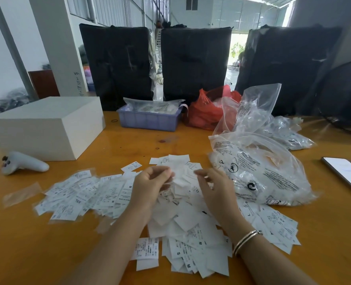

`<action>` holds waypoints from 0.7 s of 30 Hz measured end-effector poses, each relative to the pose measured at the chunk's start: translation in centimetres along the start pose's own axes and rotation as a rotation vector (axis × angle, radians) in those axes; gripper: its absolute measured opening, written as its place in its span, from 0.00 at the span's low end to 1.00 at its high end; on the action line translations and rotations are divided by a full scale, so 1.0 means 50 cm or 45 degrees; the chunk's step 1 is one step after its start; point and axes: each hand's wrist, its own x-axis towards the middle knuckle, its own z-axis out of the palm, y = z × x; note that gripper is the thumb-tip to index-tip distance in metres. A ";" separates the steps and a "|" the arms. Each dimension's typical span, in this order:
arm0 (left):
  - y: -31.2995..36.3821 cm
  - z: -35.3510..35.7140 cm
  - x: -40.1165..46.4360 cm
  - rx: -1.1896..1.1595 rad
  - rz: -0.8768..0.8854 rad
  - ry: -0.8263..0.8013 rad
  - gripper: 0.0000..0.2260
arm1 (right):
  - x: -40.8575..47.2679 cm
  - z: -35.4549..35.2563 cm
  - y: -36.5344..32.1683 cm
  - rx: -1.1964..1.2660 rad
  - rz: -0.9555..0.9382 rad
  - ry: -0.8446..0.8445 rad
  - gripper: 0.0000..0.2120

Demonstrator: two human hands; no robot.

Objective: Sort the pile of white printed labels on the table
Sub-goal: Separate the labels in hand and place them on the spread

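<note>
Sorting looks barely begun — most white printed labels [182, 227] lie heaped on the table [26, 254] beneath both hands. The left hand [149, 183] pinches one label [177, 173]; the right hand [213, 187] hovers loosely curled, holding nothing visible.

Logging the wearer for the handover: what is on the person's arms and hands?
Both forearms are bare, no sleeves or gloves. The right wrist wears thin metal bangles, silver and gold-toned. The left hand and right hand show no clear rings.
</note>
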 end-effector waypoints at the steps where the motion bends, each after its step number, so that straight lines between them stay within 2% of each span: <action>1: -0.001 -0.002 0.002 -0.056 -0.006 0.035 0.04 | -0.002 0.003 0.002 -0.170 -0.022 -0.078 0.08; 3: 0.000 -0.005 0.005 -0.162 -0.011 0.071 0.03 | -0.008 0.010 0.000 -0.420 -0.054 -0.225 0.11; 6: 0.003 -0.007 0.007 -0.259 -0.030 0.076 0.03 | -0.015 0.015 -0.007 -0.632 -0.088 -0.303 0.16; 13: 0.002 -0.004 0.004 -0.251 -0.064 0.010 0.09 | -0.012 0.008 -0.019 -0.689 -0.090 -0.239 0.15; 17: 0.002 0.002 -0.003 -0.234 -0.086 0.004 0.07 | -0.007 0.014 -0.019 -0.389 -0.070 -0.037 0.10; 21: 0.005 0.007 -0.008 -0.232 -0.116 -0.011 0.04 | 0.002 0.014 -0.011 0.387 0.266 0.058 0.08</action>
